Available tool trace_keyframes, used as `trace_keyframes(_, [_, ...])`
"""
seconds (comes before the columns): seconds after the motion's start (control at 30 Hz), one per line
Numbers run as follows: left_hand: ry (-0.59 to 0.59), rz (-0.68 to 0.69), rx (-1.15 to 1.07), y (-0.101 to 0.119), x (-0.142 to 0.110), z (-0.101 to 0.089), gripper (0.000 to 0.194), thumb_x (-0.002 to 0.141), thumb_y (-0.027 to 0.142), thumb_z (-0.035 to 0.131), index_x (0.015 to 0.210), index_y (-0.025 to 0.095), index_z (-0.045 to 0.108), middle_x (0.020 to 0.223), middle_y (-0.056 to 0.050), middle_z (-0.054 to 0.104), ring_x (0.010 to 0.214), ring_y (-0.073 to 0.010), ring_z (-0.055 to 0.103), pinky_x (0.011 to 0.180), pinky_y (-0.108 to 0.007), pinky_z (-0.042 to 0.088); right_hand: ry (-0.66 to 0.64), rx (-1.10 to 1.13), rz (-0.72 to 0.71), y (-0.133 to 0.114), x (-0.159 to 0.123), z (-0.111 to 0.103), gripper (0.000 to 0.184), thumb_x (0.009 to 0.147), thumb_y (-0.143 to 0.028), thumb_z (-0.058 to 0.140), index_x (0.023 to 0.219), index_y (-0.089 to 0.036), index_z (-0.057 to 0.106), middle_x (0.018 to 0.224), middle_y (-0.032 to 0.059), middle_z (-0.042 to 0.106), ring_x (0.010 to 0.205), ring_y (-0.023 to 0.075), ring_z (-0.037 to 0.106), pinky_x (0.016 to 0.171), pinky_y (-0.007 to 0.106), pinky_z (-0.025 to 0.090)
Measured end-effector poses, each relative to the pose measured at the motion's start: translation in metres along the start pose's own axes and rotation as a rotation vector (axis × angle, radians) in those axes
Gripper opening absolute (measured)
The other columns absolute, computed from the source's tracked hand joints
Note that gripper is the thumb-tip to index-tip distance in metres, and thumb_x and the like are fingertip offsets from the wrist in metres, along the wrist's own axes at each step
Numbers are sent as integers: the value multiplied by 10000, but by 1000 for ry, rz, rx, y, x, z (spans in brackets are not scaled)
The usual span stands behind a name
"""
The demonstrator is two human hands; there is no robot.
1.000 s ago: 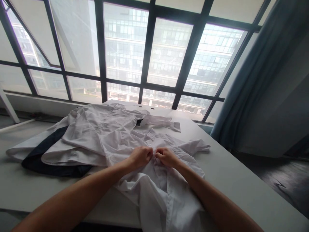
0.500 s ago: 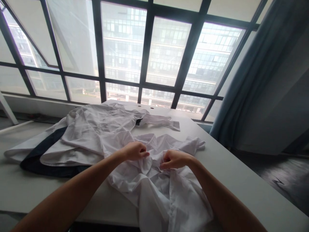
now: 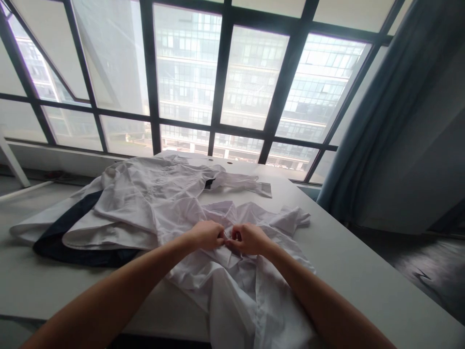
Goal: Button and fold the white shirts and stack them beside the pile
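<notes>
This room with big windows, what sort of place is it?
Perhaps a workroom or office: there are large, black-framed glass windows and a broad, flat white table spread with crumpled white cloth garments.

An office-like room is suggested by the white bench point(image 3: 345, 266), black-framed windows point(image 3: 254, 77) and glass-fronted building point(image 3: 319, 87) outside.

The white shirt point(image 3: 232, 303) is thin woven cloth, matt and creased; the white garments point(image 3: 127, 198) look like similar soft, rumpled fabric. The dark garment point(image 3: 60, 231) is matt cloth. The table point(image 3: 352, 276) looks smooth with a low sheen, the curtain point(image 3: 366, 131) matt fabric, the window panes point(image 3: 187, 63) smooth glass
</notes>
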State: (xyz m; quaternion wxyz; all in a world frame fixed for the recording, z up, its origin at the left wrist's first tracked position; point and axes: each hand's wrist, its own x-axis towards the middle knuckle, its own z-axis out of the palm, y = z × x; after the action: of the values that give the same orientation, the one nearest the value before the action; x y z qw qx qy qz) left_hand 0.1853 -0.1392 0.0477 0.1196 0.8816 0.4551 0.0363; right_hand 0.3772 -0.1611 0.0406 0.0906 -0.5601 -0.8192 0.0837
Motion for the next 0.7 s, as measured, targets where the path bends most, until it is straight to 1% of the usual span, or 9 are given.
trace_keyframes(0.1, [-119, -15, 28, -4, -7, -11, 130, 775, 301, 669, 793, 220, 769, 788, -45, 726, 747, -227, 659, 673, -273, 460, -9, -10, -13, 2, -1, 0, 246, 846, -436, 715, 812, -193, 723, 723, 9, 693, 629, 130, 554, 560, 234, 267])
trace_keyframes(0.17, [-137, -34, 10, -8, -10, -15, 101, 749, 292, 690, 738, 214, 754, 728, -34, 699, 689, -209, 633, 648, -267, 445, -4, -28, -18, 2, -1, 0, 216, 871, -382, 684, 786, -186, 715, 705, 10, 678, 608, 121, 527, 556, 237, 256])
trace_keyframes(0.27, [-62, -34, -32, -11, -11, -12, 199, 772, 395, 708, 704, 210, 736, 711, -35, 686, 679, -201, 624, 645, -267, 437, -23, 18, -50, 4, 1, -1, 195, 883, -304, 643, 754, -170, 700, 662, 1, 642, 578, 106, 488, 545, 232, 252])
trace_keyframes(0.3, [-22, -28, -50, -10, -9, -9, 267, 811, 445, 678, 703, 206, 732, 716, -43, 688, 689, -204, 628, 650, -271, 438, -33, 64, -66, 7, 2, -1, 192, 879, -295, 639, 750, -165, 696, 646, -6, 627, 572, 103, 478, 540, 226, 256])
trace_keyframes(0.37, [48, -25, -99, -7, -4, -2, 421, 911, 513, 556, 699, 189, 721, 718, -66, 691, 708, -209, 637, 654, -279, 437, -38, 180, -93, 12, 3, -1, 208, 864, -307, 645, 729, -154, 681, 606, -19, 588, 563, 99, 462, 528, 215, 268])
trace_keyframes(0.43, [41, -76, -218, -3, 2, 5, 556, 985, 542, 413, 698, 165, 704, 689, -78, 684, 644, -192, 627, 611, -274, 431, -6, 295, -94, 17, 5, 2, 248, 848, -349, 658, 700, -149, 661, 563, -28, 554, 543, 101, 454, 514, 210, 283])
trace_keyframes(0.5, [-26, -146, -418, 0, 8, 10, 607, 999, 577, 364, 718, 145, 685, 669, -67, 682, 510, -149, 574, 523, -253, 408, 50, 393, -61, 20, 7, 6, 273, 840, -390, 661, 705, -152, 656, 532, -29, 549, 513, 106, 462, 502, 212, 307])
trace_keyframes(0.57, [-79, -168, -628, 0, 11, 14, 606, 987, 613, 379, 758, 133, 668, 688, -49, 692, 408, -105, 508, 441, -226, 365, 107, 471, -30, 21, 8, 10, 275, 839, -410, 654, 730, -158, 663, 523, -21, 571, 498, 116, 493, 501, 216, 342])
trace_keyframes(0.7, [-86, -123, -881, -4, 14, 20, 504, 939, 600, 504, 836, 129, 650, 755, -31, 707, 363, -67, 471, 369, -194, 298, 177, 596, -50, 21, 10, 16, 328, 842, -469, 635, 728, -163, 661, 564, 9, 627, 527, 140, 563, 518, 225, 407])
